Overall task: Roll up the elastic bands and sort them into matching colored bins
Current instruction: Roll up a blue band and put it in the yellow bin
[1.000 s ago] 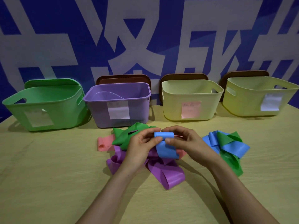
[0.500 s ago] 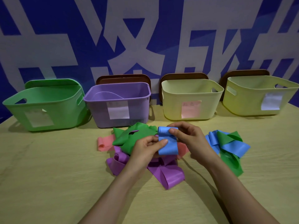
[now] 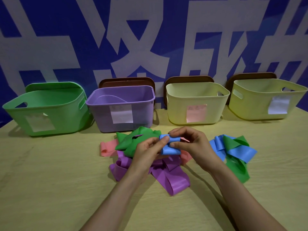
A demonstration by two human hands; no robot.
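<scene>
Head view — yellowish table [image 3: 50, 180], blue-white wall [image 3: 66, 47] behind; left hand [image 3: 148, 153], right hand [image 3: 195, 145] fingers [image 3: 175, 144] pinch blue band [image 3: 171, 150].

Left grip [image 3: 147, 153] and right grip [image 3: 195, 147] are bare, forearms [image 3: 116, 197] bare too.

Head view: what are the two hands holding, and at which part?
The blue band, pinched at its rolled upper end by the left hand and right hand.

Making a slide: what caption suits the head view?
Left hand and right hand pinch a part-rolled blue band above mixed bands, bins behind.
</scene>
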